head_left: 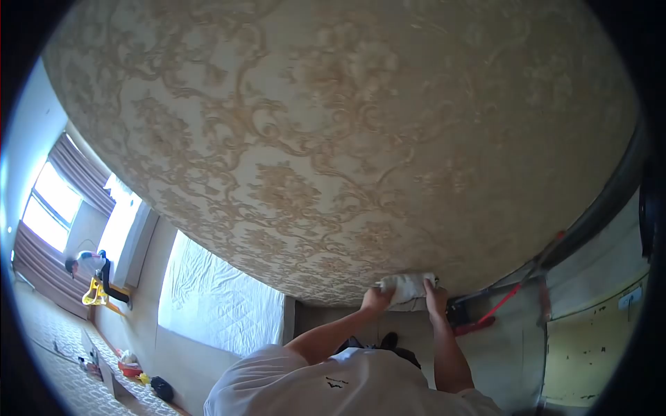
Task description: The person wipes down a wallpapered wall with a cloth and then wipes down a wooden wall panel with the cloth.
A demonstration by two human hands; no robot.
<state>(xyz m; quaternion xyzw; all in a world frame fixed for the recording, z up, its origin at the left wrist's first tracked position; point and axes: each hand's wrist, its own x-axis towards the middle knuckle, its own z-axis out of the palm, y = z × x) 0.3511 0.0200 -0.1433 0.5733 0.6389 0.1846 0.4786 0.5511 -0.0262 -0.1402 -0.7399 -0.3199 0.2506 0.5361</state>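
Observation:
My left hand [377,299] and my right hand [436,301] grip the two ends of a white bundle [408,288], which looks like a folded cloth or a soft roll. Its exact kind is hard to make out. Both hands are closed, with the bundle held level between them at the foot of the visible wall area. Right behind it rises a wall covered in beige floral wallpaper [291,180]. The bundle appears to touch the wallpaper. My forearms reach up from my white shirt [326,388].
A bed with a white sheet [215,298] stands to the left. Farther left a person [90,263] is by a yellow chair [96,292], near a curtained window. At the right are a long red handle [505,302] and a yellowish panel [590,347].

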